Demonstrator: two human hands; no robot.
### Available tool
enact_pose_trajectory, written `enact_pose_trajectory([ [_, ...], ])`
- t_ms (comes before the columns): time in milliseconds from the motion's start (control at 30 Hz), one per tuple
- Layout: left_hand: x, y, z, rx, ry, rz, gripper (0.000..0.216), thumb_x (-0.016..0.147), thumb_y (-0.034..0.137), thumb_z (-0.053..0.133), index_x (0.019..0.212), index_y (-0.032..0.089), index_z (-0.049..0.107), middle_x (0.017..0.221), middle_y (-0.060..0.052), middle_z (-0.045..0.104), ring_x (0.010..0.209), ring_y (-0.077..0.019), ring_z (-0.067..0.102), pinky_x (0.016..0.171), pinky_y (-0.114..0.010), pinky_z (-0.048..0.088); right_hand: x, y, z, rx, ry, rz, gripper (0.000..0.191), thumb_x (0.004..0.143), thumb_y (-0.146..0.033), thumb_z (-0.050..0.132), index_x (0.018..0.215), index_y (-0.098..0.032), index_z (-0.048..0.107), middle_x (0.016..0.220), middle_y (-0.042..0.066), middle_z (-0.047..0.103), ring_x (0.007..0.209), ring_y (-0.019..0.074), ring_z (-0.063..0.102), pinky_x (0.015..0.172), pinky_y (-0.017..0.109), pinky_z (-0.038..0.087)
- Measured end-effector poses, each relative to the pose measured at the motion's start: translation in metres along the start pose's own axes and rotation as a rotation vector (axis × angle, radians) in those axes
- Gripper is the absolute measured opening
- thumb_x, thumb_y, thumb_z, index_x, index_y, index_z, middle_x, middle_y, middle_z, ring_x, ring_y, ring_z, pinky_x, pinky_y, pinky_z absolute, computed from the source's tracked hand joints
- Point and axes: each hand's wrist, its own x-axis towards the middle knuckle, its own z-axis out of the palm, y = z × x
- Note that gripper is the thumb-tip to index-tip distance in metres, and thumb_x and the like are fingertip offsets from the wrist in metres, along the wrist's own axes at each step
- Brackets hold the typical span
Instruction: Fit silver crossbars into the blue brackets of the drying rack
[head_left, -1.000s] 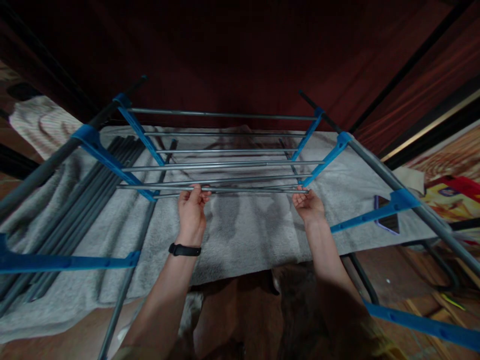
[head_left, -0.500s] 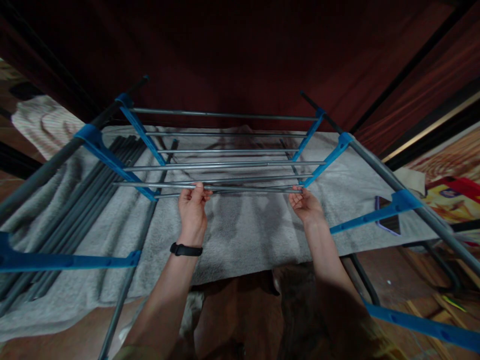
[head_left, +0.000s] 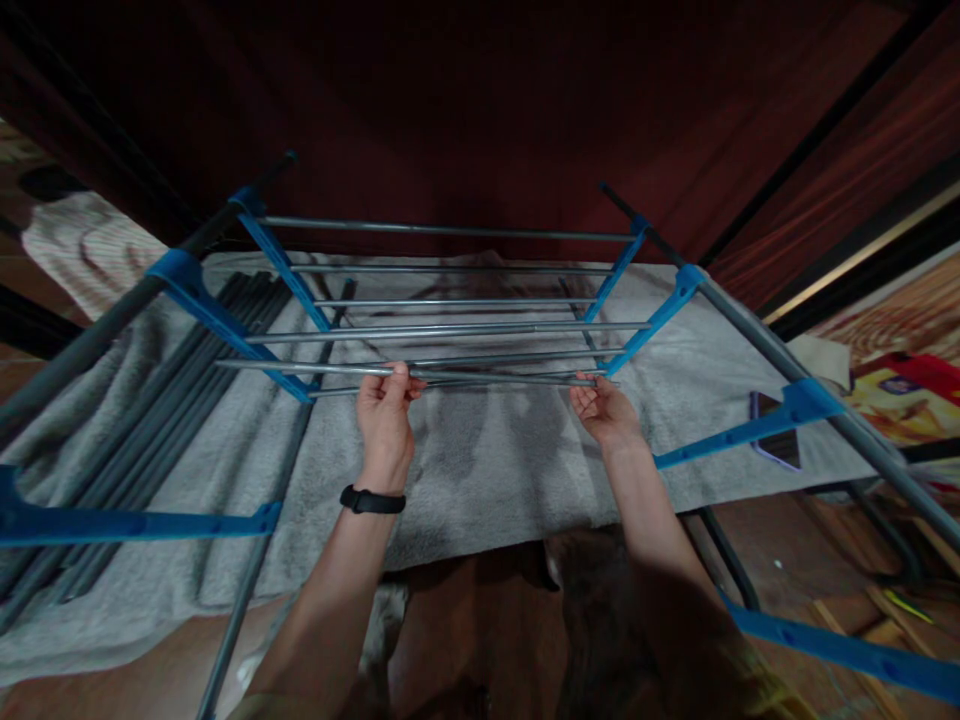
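A rack frame of grey tubes and blue plastic brackets [head_left: 202, 305] stands over a grey towel [head_left: 480, 460]. Several thin metal rods span between the brackets. My left hand [head_left: 385, 420], with a black band on its wrist, is closed round the nearest loose rod [head_left: 315, 368] near its middle. My right hand [head_left: 604, 410] cups the same rod's right end, fingers curled under it, close to the right blue bracket [head_left: 652, 320]. The rod's left end sticks out past the left bracket.
A bundle of dark grey tubes [head_left: 150, 400] lies on the towel at the left. A phone [head_left: 772, 435] lies on the towel's right side. Blue crossbars [head_left: 135, 522] and grey side poles [head_left: 810, 390] flank my arms. A dark red wall rises behind.
The rod in my hands has slid to the left, so its left end now pokes further past the left bracket. My right hand has followed leftward.
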Motion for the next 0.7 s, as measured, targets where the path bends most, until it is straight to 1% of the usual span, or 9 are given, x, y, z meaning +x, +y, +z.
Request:
enact_pose_trajectory([
  [133, -0.002, 0.002, 0.004, -0.005, -0.022, -0.005, 0.024, 0.073, 0.037, 0.078, 0.083, 0.022, 0.063, 0.07, 0.003, 0.062, 0.062, -0.0107, 0.062, 0.057, -0.022, 0.045, -0.002, 0.002, 0.002, -0.001, -0.005, 0.0, 0.022, 0.095, -0.014, 0.042, 0.079, -0.021, 0.055, 0.072, 0.0, 0.07, 0.06, 0.0102, 0.066, 0.059, 0.023, 0.061],
  [233, -0.003, 0.004, 0.005, -0.026, -0.05, -0.009, 0.023, 0.074, 0.037, 0.078, 0.084, 0.021, 0.064, 0.078, 0.001, 0.066, 0.063, -0.0112, 0.063, 0.059, -0.023, 0.045, -0.002, 0.003, 0.003, -0.002, -0.014, -0.005, 0.021, 0.094, -0.013, 0.043, 0.08, -0.021, 0.055, 0.072, 0.0, 0.07, 0.06, 0.0104, 0.067, 0.06, 0.023, 0.061],
  [400, -0.007, 0.009, 0.007, -0.074, -0.131, -0.075, 0.028, 0.074, 0.036, 0.078, 0.093, 0.021, 0.065, 0.089, -0.006, 0.072, 0.069, -0.0137, 0.066, 0.066, -0.025, 0.048, -0.002, 0.003, 0.003, 0.003, -0.02, 0.001, 0.021, 0.094, -0.014, 0.043, 0.079, -0.021, 0.056, 0.072, 0.0, 0.07, 0.06, 0.0104, 0.067, 0.06, 0.024, 0.061],
  [533, -0.008, 0.011, 0.006, -0.079, -0.2, -0.071, 0.033, 0.072, 0.034, 0.079, 0.099, 0.02, 0.066, 0.096, -0.009, 0.073, 0.074, -0.0158, 0.068, 0.069, -0.027, 0.049, -0.001, 0.003, 0.003, 0.008, -0.024, 0.003, 0.021, 0.094, -0.014, 0.043, 0.079, -0.02, 0.056, 0.073, 0.001, 0.07, 0.061, 0.0107, 0.068, 0.061, 0.024, 0.061],
  [600, -0.006, 0.011, 0.004, -0.085, -0.203, -0.062, 0.035, 0.072, 0.035, 0.078, 0.101, 0.019, 0.066, 0.096, -0.01, 0.074, 0.074, -0.0163, 0.069, 0.069, -0.027, 0.05, -0.001, 0.001, 0.001, 0.011, -0.018, 0.0, 0.023, 0.095, -0.014, 0.042, 0.079, -0.02, 0.056, 0.072, 0.001, 0.07, 0.061, 0.0103, 0.067, 0.061, 0.023, 0.061],
  [700, -0.001, 0.013, 0.0, -0.103, -0.164, -0.054, 0.034, 0.073, 0.034, 0.077, 0.102, 0.019, 0.067, 0.095, -0.009, 0.074, 0.072, -0.0154, 0.068, 0.068, -0.027, 0.05, 0.001, -0.001, -0.001, 0.012, -0.011, -0.011, 0.023, 0.095, -0.015, 0.042, 0.077, -0.021, 0.055, 0.071, 0.0, 0.07, 0.061, 0.0098, 0.067, 0.061, 0.023, 0.061],
])
